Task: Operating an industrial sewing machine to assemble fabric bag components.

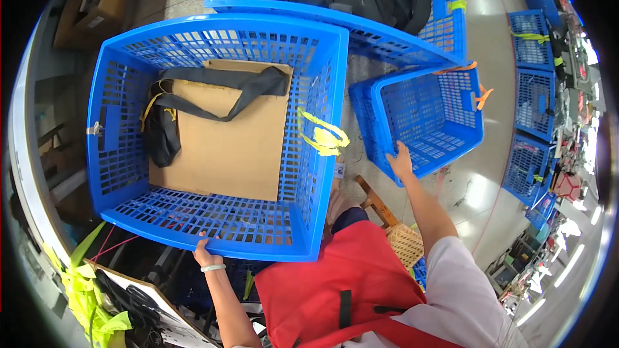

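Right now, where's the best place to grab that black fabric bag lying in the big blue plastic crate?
Probably the long strap of the black fabric bag, where it lies stretched flat across the brown cardboard sheet. Reach down from above through the open top of the big blue plastic crate; the bag's body is slumped against the left wall.

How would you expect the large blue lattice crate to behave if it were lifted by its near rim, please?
The large blue crate probably stays stiff, being moulded plastic lattice. It is likely light, holding only cardboard and a dark bag. Gripped by the left hand alone, it may tip.

Blue slotted crates (122, 122), brown cardboard (225, 148)
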The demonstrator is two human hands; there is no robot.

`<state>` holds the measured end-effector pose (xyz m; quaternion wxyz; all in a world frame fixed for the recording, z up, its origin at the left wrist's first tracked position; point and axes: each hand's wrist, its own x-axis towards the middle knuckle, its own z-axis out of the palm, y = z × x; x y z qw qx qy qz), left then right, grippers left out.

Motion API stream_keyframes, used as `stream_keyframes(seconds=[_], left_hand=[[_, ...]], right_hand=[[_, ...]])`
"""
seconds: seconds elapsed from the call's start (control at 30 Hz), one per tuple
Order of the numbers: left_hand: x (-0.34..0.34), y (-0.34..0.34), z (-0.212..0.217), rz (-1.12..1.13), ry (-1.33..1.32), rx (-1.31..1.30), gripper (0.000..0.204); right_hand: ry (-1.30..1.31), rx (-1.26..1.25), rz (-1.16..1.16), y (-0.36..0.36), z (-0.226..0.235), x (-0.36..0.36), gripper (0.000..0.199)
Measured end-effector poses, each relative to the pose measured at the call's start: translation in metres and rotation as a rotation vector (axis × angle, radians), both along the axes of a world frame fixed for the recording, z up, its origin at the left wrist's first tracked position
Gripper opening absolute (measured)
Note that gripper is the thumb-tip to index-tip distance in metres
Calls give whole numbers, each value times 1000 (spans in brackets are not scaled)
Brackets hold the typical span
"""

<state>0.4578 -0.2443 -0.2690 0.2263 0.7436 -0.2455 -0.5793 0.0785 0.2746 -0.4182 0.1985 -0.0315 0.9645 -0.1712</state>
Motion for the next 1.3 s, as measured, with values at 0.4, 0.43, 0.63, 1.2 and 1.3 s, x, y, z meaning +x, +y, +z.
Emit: stream_keyframes(seconds=[0.4, 0.43, 0.63, 1.2, 1.3], left_hand=[[28, 46, -74, -393, -62, 293, 25], [12, 65, -69, -520, -341, 262, 30], [14, 97, -12, -1255, -538, 8, 61], [-92, 139, 60, -1097, 58, 360, 35], [-73, 133, 64, -1104, 96, 340, 36]], right_hand=[[-108, -244, -224, -20, 23, -57, 46], [-68, -215, -238, 6, 50, -60, 47], [-45, -203, -390, 93, 287, -139, 38], [206, -130, -114, -1, 760, -165, 46], [240, -243, 34, -56, 805, -148, 47]])
